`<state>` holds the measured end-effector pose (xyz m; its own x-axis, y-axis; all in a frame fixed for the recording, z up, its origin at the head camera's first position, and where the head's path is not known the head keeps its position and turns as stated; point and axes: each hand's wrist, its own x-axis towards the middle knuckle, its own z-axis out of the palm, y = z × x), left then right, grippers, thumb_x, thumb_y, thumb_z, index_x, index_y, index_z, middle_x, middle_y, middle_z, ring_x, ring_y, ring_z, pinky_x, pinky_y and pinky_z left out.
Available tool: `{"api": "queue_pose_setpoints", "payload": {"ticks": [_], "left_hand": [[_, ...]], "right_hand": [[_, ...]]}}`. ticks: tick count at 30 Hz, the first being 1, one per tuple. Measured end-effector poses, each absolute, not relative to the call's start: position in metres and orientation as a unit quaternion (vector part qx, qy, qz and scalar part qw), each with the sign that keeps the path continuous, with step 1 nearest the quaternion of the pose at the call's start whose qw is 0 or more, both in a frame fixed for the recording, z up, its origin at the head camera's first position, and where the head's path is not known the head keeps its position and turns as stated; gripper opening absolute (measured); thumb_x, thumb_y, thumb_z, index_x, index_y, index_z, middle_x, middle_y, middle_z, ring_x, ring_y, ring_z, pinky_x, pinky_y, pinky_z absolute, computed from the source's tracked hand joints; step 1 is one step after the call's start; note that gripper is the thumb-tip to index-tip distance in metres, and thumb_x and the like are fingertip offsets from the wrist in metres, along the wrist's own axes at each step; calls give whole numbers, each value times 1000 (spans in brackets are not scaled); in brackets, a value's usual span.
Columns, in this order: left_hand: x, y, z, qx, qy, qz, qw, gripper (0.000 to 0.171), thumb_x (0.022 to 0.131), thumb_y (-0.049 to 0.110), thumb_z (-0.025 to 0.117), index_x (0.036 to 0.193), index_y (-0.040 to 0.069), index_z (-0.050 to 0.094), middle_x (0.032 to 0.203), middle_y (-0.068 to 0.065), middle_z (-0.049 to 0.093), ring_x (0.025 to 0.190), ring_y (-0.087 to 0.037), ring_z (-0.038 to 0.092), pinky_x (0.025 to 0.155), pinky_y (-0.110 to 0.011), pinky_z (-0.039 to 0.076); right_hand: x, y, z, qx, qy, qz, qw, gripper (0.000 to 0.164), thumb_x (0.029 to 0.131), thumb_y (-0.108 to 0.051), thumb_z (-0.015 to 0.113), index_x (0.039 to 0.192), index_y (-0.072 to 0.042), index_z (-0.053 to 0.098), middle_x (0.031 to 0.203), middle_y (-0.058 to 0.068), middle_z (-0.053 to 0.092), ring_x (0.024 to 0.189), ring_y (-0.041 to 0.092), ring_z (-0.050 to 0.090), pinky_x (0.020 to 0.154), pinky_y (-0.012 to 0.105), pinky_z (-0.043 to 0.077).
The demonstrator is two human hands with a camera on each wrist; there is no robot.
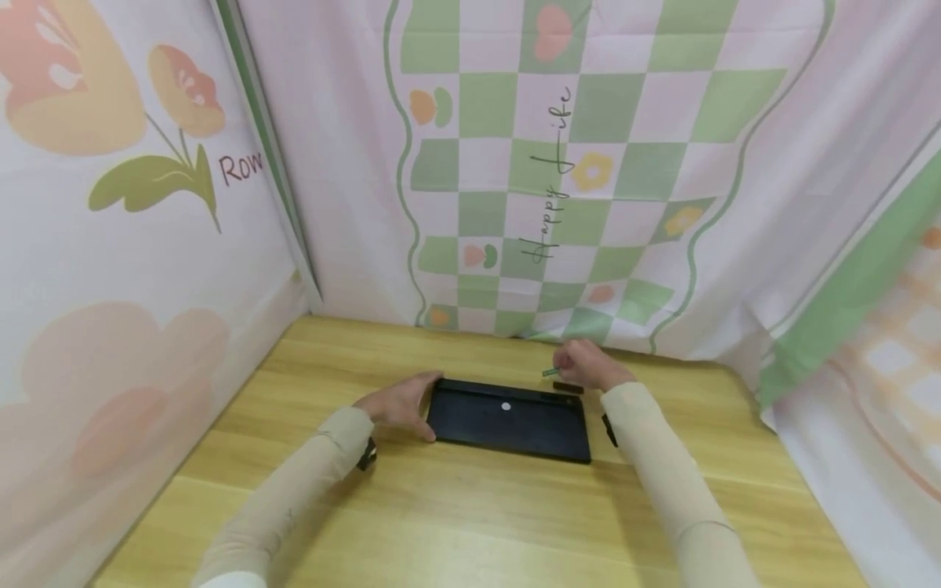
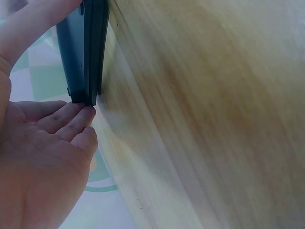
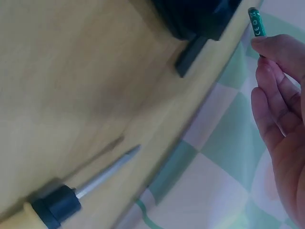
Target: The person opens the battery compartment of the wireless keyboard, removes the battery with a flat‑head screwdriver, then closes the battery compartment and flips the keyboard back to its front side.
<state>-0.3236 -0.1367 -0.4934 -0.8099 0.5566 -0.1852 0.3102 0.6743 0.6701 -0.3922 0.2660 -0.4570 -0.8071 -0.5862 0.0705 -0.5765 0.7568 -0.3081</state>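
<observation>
A flat black rectangular device [image 1: 507,429] with a white round spot and a raised rear edge lies on the table. My left hand [image 1: 397,404] spans its left end, thumb at the front corner and fingertips at the rear one; the left wrist view shows those fingers [image 2: 71,119] against the device's edge. Beyond its rear right corner, my right hand [image 1: 586,365] pinches a small green battery [image 3: 258,24] between thumb and index finger, with one end sticking out. Just below that hand is a narrow black strip [image 1: 568,388], close to the device's rear edge.
In the right wrist view, a screwdriver [image 3: 107,172] with a yellow and black handle lies on the wooden table [image 1: 470,523]; my right arm hides it in the head view. A checkered curtain [image 1: 544,204] hangs along the rear edge, and a flowered cloth [image 1: 110,286] along the left.
</observation>
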Motion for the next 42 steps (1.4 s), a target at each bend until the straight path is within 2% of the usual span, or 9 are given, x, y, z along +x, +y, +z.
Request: {"api": "queue_pose_setpoints", "payload": {"ticks": [12, 22, 28, 34, 42], "left_hand": [[-324, -135, -488, 248, 895, 321, 186, 122, 78, 20, 96, 169, 6, 16, 177, -17, 20, 163, -36, 23, 133, -53, 25], [-325, -134, -489, 245, 895, 320, 189, 122, 77, 20, 96, 169, 7, 17, 177, -16, 21, 163, -36, 23, 133, -54, 26], [-320, -135, -492, 240, 893, 326, 196, 123, 77, 19, 96, 170, 8, 16, 177, -15, 20, 163, -36, 22, 133, -53, 25], [-319, -136, -491, 245, 891, 330, 191, 122, 78, 18, 95, 169, 6, 16, 176, -18, 19, 163, -37, 22, 134, -54, 24], [-320, -136, -489, 236, 890, 333, 201, 122, 79, 16, 95, 170, 8, 15, 177, -16, 18, 163, -36, 21, 134, -54, 24]], "right_hand": [[-402, 279, -473, -286, 944, -167, -9, 4, 90, 3, 77, 93, 4, 78, 91, 17, 77, 86, 31, 74, 78, 46, 65], [-397, 285, -484, -233, 957, -168, 28, 7, 93, -1, 76, 99, -3, 80, 101, 14, 78, 98, 33, 74, 88, 49, 64], [-395, 288, -490, -237, 954, -177, 40, 9, 95, -1, 73, 101, -2, 80, 103, 17, 79, 101, 35, 75, 89, 49, 65], [-392, 290, -480, -250, 951, -182, 25, 12, 94, 1, 72, 104, 3, 79, 104, 21, 78, 100, 38, 75, 88, 51, 65], [-378, 296, -481, -225, 955, -189, 28, 11, 96, -5, 74, 105, -4, 81, 105, 14, 80, 101, 32, 76, 91, 50, 64]]}}
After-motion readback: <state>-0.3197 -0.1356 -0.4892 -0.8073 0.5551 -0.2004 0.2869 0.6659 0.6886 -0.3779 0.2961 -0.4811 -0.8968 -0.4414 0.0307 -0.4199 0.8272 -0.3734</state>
